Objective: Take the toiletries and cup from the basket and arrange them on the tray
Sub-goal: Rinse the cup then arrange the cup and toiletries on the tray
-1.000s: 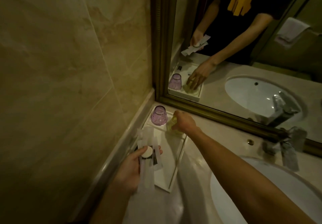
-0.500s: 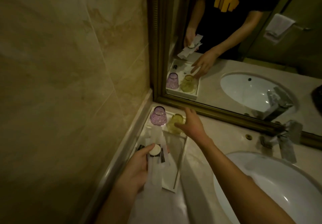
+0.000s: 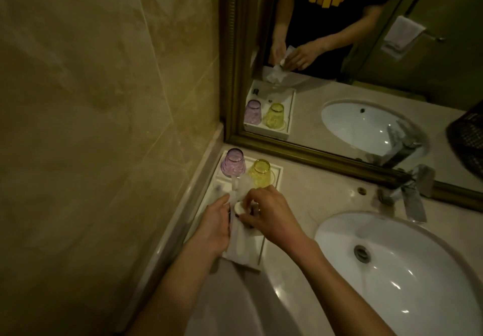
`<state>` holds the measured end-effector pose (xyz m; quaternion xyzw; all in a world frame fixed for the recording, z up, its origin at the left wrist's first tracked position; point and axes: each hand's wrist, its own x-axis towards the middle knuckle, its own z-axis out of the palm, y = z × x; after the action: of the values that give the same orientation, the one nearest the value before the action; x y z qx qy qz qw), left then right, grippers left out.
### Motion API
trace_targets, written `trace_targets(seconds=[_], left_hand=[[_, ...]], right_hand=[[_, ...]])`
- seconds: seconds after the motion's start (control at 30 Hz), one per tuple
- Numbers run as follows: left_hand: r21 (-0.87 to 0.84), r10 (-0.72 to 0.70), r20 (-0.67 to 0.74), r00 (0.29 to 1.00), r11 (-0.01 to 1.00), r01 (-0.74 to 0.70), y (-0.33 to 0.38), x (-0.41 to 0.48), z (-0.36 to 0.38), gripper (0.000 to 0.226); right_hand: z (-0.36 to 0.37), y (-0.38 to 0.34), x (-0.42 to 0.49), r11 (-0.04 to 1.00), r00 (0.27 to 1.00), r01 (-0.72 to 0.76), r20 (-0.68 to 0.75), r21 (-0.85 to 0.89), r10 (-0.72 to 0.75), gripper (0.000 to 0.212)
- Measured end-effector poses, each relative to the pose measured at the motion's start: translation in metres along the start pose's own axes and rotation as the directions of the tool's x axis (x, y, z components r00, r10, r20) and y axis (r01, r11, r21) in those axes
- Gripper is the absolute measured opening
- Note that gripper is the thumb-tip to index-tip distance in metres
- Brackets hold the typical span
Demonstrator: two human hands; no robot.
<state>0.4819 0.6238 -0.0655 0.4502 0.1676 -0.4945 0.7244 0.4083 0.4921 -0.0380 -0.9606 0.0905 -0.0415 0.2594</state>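
A white tray lies on the counter in the corner by the wall and mirror. At its far end a purple cup and a yellow cup stand upside down, side by side. Above the tray's middle my left hand grips a bundle of white toiletry packets topped by a small round white item. My right hand has its fingertips closed on that round item. A small dark item lies on the tray near the wall.
A white oval sink fills the counter to the right, with a chrome faucet behind it. The gold-framed mirror rises just behind the tray. A dark woven basket shows only as a reflection at the right edge.
My right hand let go of the yellow cup, which now stands on the tray, and came back to the toiletries in my left hand. The left hand kept its hold.
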Motion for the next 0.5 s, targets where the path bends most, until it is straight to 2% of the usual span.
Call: trace_targets(seconds=[0.13,0.27,0.33,0.4,0.47,0.5], left_hand=[[0.038,-0.008,-0.008,1.0,0.999,0.008,0.001,0.001,-0.003,0.051],[0.012,0.002,-0.042,0.999,1.0,-0.001,0.013,0.0,-0.009,0.052],[-0.021,0.017,-0.032,0.999,1.0,-0.017,0.019,0.001,-0.011,0.054],[-0.033,0.039,-0.015,0.999,0.999,-0.04,0.023,0.002,-0.012,0.053],[-0.035,0.054,0.004,0.999,0.998,-0.054,0.025,0.001,-0.009,0.052],[-0.031,0.06,0.012,0.998,0.998,-0.059,0.025,-0.001,-0.007,0.052]], right_hand=[[-0.01,0.003,-0.011,0.993,0.994,-0.044,-0.096,0.107,0.054,0.024],[-0.013,0.031,-0.033,0.955,0.955,-0.152,-0.212,0.253,0.208,0.024],[0.005,0.048,-0.045,0.946,0.944,-0.238,-0.176,0.221,0.279,0.022],[0.033,0.057,-0.056,0.952,0.957,-0.27,-0.072,0.145,0.282,0.015],[0.062,0.056,-0.065,0.97,0.97,-0.238,0.064,0.052,0.235,0.006],[0.075,0.055,-0.068,0.981,0.977,-0.196,0.093,0.006,0.194,0.009]])
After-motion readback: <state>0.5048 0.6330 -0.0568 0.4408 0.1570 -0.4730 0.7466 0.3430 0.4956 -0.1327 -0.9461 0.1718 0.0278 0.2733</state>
